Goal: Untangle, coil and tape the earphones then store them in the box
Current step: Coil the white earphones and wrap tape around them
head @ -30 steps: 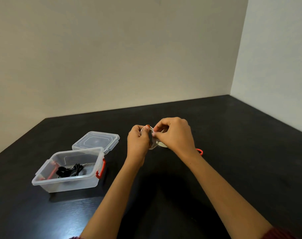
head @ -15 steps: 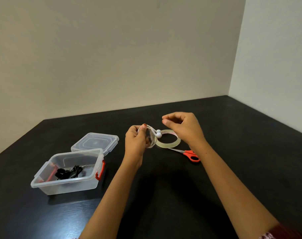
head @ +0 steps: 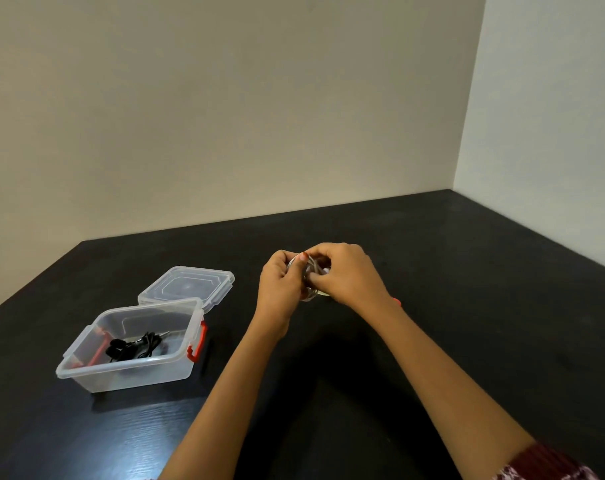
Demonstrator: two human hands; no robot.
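A coil of white earphones (head: 307, 271) is held up over the middle of the black table. My left hand (head: 281, 284) grips its left side. My right hand (head: 346, 273) is closed on its right side, fingertips pinching the loops. Most of the coil is hidden between the two hands. The clear plastic box (head: 86, 370) with red latches stands open at the left. Inside it lies a set of black earphones (head: 136, 346). A sliver of the tape roll (head: 321, 293) shows under my right hand.
The box's clear lid (head: 187, 284) lies flat behind the box. A red scissor handle (head: 396, 301) peeks out beside my right wrist. The black table (head: 484, 306) meets pale walls at the back and the right.
My right hand had lifted away to the right, uncovering the tape roll and scissors. It has come back onto the coil and covers them again. My left hand stayed put.
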